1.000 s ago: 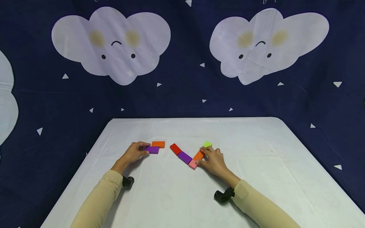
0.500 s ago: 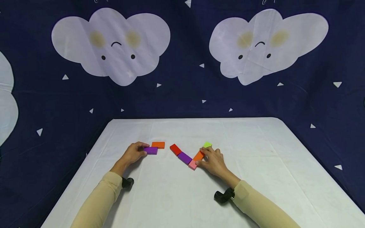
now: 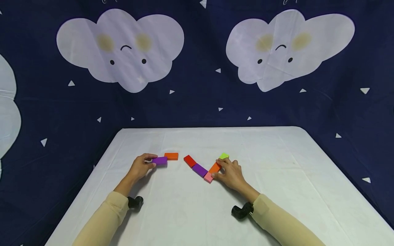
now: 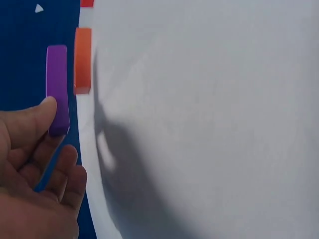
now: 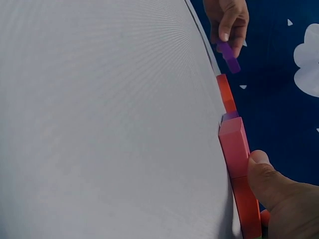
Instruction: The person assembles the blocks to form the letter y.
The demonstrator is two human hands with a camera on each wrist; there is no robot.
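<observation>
Between thumb and fingers, my left hand (image 3: 140, 168) pinches a purple block (image 3: 159, 161), which the left wrist view shows raised off the table. A loose orange block (image 3: 171, 156) lies just beyond it. To the right, a V of blocks lies on the table: a red block (image 3: 189, 161), a second purple block (image 3: 200, 170), a pink block (image 3: 208, 177), a second orange block (image 3: 214, 167) and a lime green block (image 3: 224, 155). My right hand (image 3: 231, 175) holds the V's orange block, its thumb touching the pink block (image 5: 234, 148); the hand partly covers the orange one.
A white cloth-covered table (image 3: 191, 215) lies under everything. Behind it hangs a dark blue curtain (image 3: 200, 102) with printed clouds. Black wrist cameras (image 3: 242, 211) stick out below both hands.
My left hand has drawn the purple block leftward, away from beside the loose orange block, and lifted it. The right hand and the V of blocks stay in place.
</observation>
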